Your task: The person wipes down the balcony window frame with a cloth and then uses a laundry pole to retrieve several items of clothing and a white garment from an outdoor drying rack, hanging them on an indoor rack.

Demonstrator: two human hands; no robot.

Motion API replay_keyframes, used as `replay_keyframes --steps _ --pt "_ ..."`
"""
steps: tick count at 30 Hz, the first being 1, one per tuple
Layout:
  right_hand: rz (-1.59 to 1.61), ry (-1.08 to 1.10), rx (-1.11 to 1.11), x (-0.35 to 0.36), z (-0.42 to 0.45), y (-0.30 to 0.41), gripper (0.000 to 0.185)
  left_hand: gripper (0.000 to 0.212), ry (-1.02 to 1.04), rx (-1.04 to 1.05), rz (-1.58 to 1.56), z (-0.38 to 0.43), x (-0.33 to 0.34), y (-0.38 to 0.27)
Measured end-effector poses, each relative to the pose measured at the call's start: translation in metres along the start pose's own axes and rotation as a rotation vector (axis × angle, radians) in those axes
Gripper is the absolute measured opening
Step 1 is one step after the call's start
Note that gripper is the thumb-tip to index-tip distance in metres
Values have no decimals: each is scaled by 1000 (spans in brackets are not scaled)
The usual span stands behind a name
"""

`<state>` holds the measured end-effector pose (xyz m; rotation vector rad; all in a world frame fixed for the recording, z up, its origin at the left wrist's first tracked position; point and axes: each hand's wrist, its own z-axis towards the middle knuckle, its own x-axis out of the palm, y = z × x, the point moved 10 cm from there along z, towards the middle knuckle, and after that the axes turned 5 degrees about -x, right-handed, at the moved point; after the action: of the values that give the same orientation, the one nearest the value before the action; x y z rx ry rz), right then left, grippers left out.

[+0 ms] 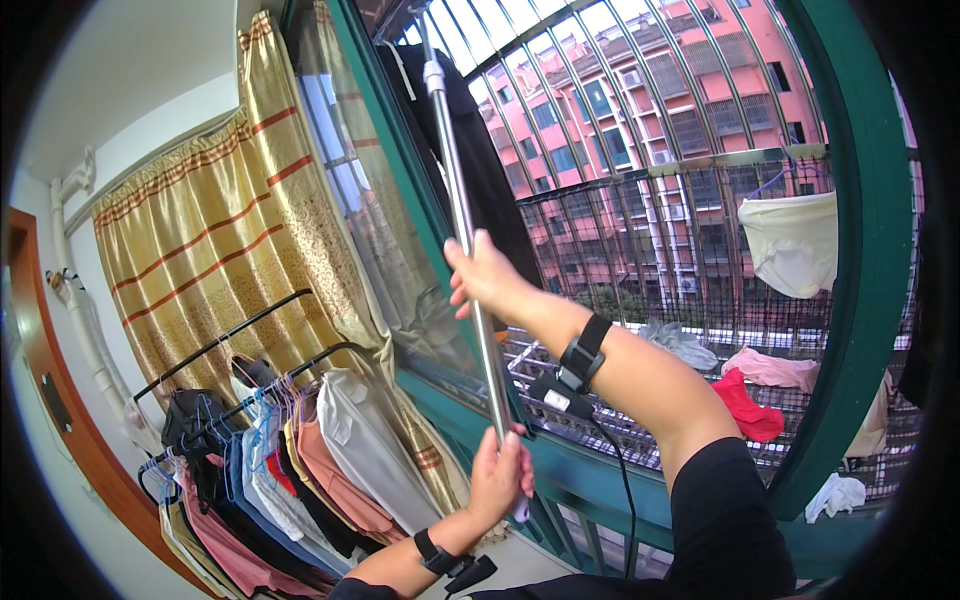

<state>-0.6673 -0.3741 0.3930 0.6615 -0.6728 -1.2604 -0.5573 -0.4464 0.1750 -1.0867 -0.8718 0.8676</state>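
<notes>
A metal telescopic clothes-hanging pole (pixel 451 150) slants up through the window opening, its tip beside a dark hanging garment (pixel 480 165). Around the pole's lower end, just above its pale end cap, my left hand (pixel 501 472) is closed. Higher up, my right hand (pixel 487 277) grips the shaft, with thumb and fingertips showing on its left side. The pole's top is small and partly lost against the bars, so I cannot tell whether it touches the garment's hanger.
A green window frame (pixel 840 247) surrounds the opening, with metal security bars (pixel 645 82) beyond. Pale underwear (pixel 791 240) hangs at right; a red cloth (pixel 746 405) lies on the grating. At left, a rack (pixel 225 341) of clothes stands before gold curtains (pixel 187 247). A black cable (pixel 630 487) dangles from my right forearm.
</notes>
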Motion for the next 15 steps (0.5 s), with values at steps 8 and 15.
replay_keyframes --steps 8,15 --pt "-49 -29 -30 8 -3 -25 30 24 -143 47 -8 44 6 -47" --pt "-90 -37 -46 2 17 -10 30 23 -150 58 -17 60 11 -62"
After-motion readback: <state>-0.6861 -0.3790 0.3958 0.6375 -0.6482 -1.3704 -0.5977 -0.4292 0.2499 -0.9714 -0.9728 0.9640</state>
